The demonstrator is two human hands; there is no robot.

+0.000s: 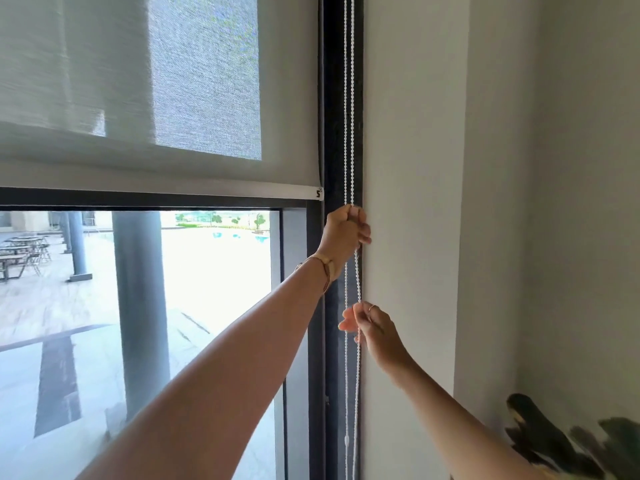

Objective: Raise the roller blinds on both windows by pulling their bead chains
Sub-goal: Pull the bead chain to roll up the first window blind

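Observation:
A grey roller blind (173,98) covers the upper part of the window, and its bottom bar (207,188) sits a little above mid-height. A white bead chain (349,116) hangs in two strands along the dark frame at the window's right edge. My left hand (344,233) is closed around the chain just below the level of the bottom bar. My right hand (372,329) pinches the right strand lower down, between thumb and fingers. Below the hands both strands run on downward, with a small connector (346,439) on the left strand.
A white wall (433,202) meets the dark window frame (334,133) right beside the chain. Dark plant leaves (561,441) poke in at the lower right. Through the glass (214,271) I see a terrace with pillars, tables and a pool.

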